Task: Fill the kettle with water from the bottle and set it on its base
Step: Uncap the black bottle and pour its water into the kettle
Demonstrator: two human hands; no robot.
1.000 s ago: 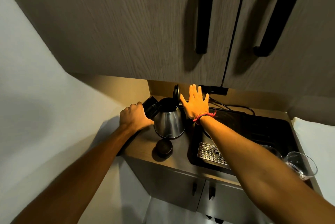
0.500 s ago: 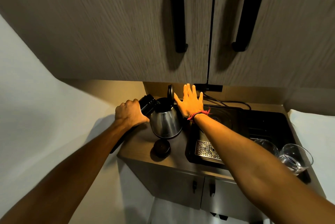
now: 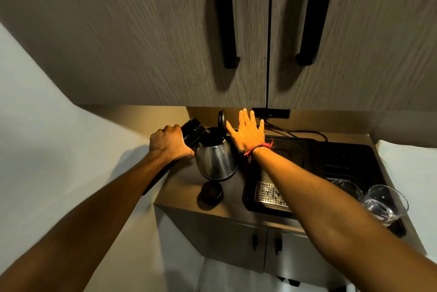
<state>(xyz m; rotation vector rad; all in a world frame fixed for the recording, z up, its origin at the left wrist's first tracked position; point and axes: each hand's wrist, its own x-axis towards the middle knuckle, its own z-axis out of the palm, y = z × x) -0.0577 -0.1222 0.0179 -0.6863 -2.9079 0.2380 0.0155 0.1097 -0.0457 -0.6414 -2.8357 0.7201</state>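
Spillage looks the likeliest trouble in the head view: the dark bottle [image 3: 192,131], clenched in the left hand [image 3: 169,143], tilts its mouth at the kettle [image 3: 216,156] rim, and a wobble could send water down the steel side onto the counter [image 3: 182,187]. The right hand [image 3: 248,134] is spread flat, gripping nothing, thumb by the raised lid [image 3: 221,121]; that lid might drop. The kettle, shiny and cone-shaped, stands left of the black tray [image 3: 350,156], a round cap [image 3: 211,193] just before it.

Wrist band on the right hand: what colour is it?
Red thread band, with a darker strand beside it; clearest in the head view.
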